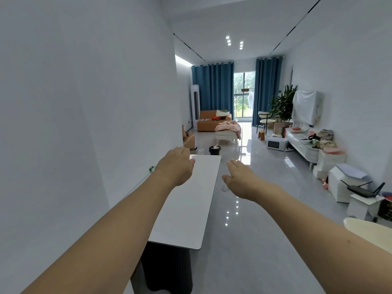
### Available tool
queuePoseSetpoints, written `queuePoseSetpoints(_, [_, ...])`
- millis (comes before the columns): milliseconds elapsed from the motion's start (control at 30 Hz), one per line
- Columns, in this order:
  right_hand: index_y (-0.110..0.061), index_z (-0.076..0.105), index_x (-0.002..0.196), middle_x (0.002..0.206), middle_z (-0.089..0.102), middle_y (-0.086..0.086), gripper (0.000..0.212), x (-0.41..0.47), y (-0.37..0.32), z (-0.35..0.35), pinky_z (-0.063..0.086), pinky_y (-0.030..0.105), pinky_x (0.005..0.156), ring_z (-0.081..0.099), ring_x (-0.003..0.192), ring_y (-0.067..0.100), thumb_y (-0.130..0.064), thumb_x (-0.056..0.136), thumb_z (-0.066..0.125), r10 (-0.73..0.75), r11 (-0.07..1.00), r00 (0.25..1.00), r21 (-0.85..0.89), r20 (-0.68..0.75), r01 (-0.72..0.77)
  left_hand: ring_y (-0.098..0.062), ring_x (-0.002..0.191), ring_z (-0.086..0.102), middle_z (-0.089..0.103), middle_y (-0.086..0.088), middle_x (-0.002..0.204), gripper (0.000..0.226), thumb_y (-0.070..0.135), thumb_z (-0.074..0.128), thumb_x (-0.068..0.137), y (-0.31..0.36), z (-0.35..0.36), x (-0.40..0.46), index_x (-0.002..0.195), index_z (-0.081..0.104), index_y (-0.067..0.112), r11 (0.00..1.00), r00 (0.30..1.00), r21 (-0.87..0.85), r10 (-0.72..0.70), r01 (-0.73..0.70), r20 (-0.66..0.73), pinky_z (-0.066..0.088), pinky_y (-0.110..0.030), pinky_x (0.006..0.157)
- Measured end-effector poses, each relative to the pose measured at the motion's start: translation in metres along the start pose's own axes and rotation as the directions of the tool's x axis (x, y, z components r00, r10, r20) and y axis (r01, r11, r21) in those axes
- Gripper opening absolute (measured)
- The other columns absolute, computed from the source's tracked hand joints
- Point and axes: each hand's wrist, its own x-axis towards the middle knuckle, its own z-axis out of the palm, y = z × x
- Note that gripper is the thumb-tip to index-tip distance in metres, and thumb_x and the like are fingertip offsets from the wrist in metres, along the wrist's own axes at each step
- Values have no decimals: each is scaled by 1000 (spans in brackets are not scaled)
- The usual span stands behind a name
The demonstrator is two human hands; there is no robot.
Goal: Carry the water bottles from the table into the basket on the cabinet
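White table [197,200] runs along the wall, its visible top bare; no bottles or basket show in the head view. Both hands are empty and reach forward: the left hand [177,166] hangs palm-down over the table's far left edge, fingers loosely curled; the right hand [238,179] is flat, fingers together, past the table's right edge over the floor. Full bottles would likely be heavy and slick; grip mid-body.

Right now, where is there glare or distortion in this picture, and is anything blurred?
Head view: ceiling spots and window light glare on the glossy grey floor; the wide lens bends the walls and stretches both forearms; the left hand and right hand look slightly soft over the white rectangular tabletop; far furniture is too small to read.
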Motion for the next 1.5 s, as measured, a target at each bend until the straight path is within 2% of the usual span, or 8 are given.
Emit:
queuePoseSetpoints(233, [-4, 13, 152, 162, 7, 12, 59, 98, 32, 15, 5, 37, 118, 3, 148, 26, -30, 102, 32, 9, 1000, 1000, 2, -8, -9, -27, 135, 38, 41, -11, 149, 48, 34, 33, 104, -19, 47, 92, 143, 40, 6, 1000, 1000, -10, 4, -4, -3, 33, -38, 109])
queuePoseSetpoints(400, [-3, 16, 151, 160, 13, 15, 58, 183, 55, 13, 8, 37, 118, 9, 147, 28, -29, 102, 33, 23, 999, 1000, -27, -10, -23, -28, 132, 40, 45, -13, 145, 46, 31, 33, 104, -35, 82, 180, 139, 42, 4, 998, 999, -42, 35, -35, -8, 33, -37, 106])
queuePoseSetpoints(633, [-5, 13, 152, 161, 9, 12, 59, 277, 101, 7, 7, 38, 118, 7, 148, 26, -31, 103, 32, 79, 996, 996, -38, -28, -80, -24, 107, 50, 56, -11, 121, 32, 30, 35, 103, -39, 120, 299, 116, 52, 6, 993, 998, -99, 67, -68, -21, 40, -33, 85])
queuePoseSetpoints(800, [-5, 14, 152, 161, 9, 12, 59, 329, 140, 11, 7, 37, 118, 6, 148, 26, -32, 103, 32, 121, 992, 992, -39, -22, -121, -27, 123, 47, 51, -13, 137, 41, 32, 35, 104, -27, 160, 359, 131, 48, 5, 988, 991, -90, 131, -129, 21, 38, -38, 101])
queuePoseSetpoints(967, [-5, 11, 152, 162, 7, 12, 61, 387, 192, 14, 6, 36, 118, 5, 148, 24, -33, 103, 32, 131, 991, 991, -29, -4, -131, -22, 105, 49, 56, -11, 121, 31, 26, 36, 102, -13, 201, 426, 118, 53, 6, 980, 989, -128, 150, -149, -2, 42, -35, 91])
queuePoseSetpoints(1067, [-5, 11, 152, 162, 7, 12, 60, 428, 230, 11, 6, 37, 118, 5, 148, 25, -32, 103, 31, 144, 989, 989, -25, -16, -144, -24, 113, 49, 55, -9, 126, 35, 27, 36, 101, 1, 226, 474, 125, 52, 7, 973, 984, -147, 177, -177, -17, 43, -37, 96])
queuePoseSetpoints(1333, [-5, 16, 152, 160, 14, 13, 59, 539, 338, -30, 11, 37, 117, 11, 147, 27, -31, 102, 32, 168, 986, 983, -12, -77, -169, -22, 102, 49, 56, -11, 117, 29, 25, 36, 101, 45, 272, 627, 115, 53, 6, 977, 989, -153, 145, -148, -35, 39, -32, 85])
queuePoseSetpoints(1500, [-3, 19, 150, 159, 17, 14, 57, 600, 388, -43, 13, 38, 116, 14, 146, 27, -29, 102, 33, 157, 987, 985, -35, -67, -160, -24, 112, 50, 55, -11, 126, 34, 27, 36, 102, 64, 302, 696, 124, 52, 6, 977, 987, -141, 155, -159, -35, 40, -35, 93])
